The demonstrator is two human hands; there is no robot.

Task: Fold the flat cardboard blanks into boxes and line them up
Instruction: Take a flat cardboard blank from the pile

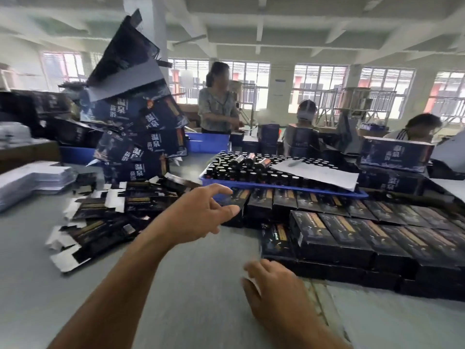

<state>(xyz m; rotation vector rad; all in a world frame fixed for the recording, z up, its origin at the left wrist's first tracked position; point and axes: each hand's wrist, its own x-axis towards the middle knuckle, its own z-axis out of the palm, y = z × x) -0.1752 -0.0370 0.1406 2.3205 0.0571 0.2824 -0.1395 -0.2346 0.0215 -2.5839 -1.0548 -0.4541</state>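
- Two bare hands are showing over the grey table [176, 285]. The right hand [271, 285] is nearest, low over the table with its fingers loosely curled and holding nothing; it is blurry.
- The left hand [198, 217] is reaching out further ahead, fingers spread apart, holding nothing. Its fingertips are just beside the nearest folded box.
- The folded boxes [352, 238] are lying in rows along the right side of the table, packed side by side and touching. There are too many to count, and the far right ones are blurring together.
- The flat blanks [105, 217] are lying in one messy heap on the left side, dark with white flaps sticking out.
- One stack of white sheets [32, 180] is sitting at the left edge.
- Behind the boxes, one blue tray [276, 186] is holding many dark bottles [239, 170], too many to count. A white paper [317, 172] is covering part of them.
- One leaning tower of big dark cartons [136, 127] is standing behind the blanks and is blocking the view to the far left.
- Three people [216, 102] are working at the far side.
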